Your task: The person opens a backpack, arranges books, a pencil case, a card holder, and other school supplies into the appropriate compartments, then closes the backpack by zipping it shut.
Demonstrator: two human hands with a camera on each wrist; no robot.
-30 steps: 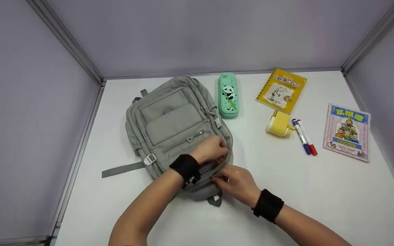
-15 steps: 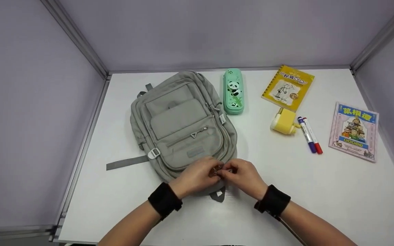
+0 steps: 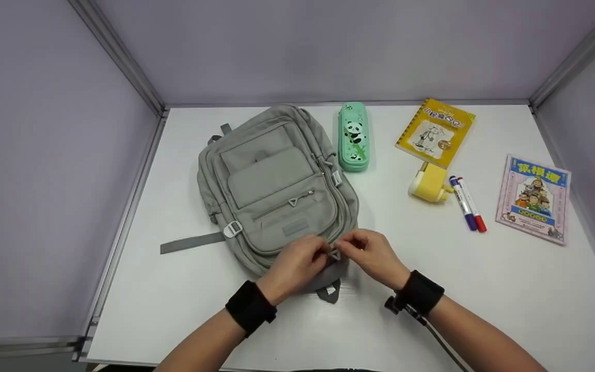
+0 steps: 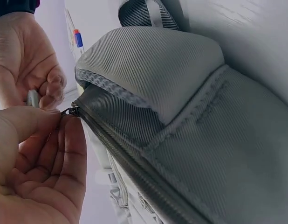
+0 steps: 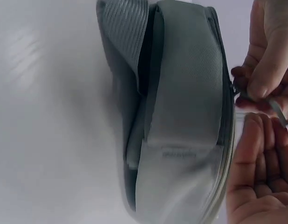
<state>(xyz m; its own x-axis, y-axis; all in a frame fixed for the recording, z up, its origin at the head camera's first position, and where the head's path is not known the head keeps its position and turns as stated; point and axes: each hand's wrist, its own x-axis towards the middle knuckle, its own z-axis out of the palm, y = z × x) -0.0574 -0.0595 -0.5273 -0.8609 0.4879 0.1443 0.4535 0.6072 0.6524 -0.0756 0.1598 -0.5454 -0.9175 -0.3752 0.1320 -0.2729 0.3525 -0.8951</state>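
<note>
A grey backpack (image 3: 271, 175) lies flat on the white table. My left hand (image 3: 297, 261) pinches the metal zipper pull (image 3: 334, 254) at the bag's lower right edge. In the left wrist view, that left hand (image 4: 46, 158) holds the pull beside the slider (image 4: 73, 111). My right hand (image 3: 372, 253) is bent close beside the pull; whether it grips the tab's end cannot be told. The right wrist view has the left thumb on the pull (image 5: 277, 111), with the fingers of my right hand (image 5: 260, 172) beneath it.
Behind the bag's right side lies a green panda pencil case (image 3: 353, 137). Further right are a yellow spiral notebook (image 3: 435, 133), a yellow pencil sharpener (image 3: 429, 183), two markers (image 3: 467, 204) and a pink comic book (image 3: 534, 199). Panels enclose the table's back and sides.
My left hand has come down off the bag's front to the zipper edge beside the right hand. The zipper pull now shows between the hands. The whole view has shifted slightly.
</note>
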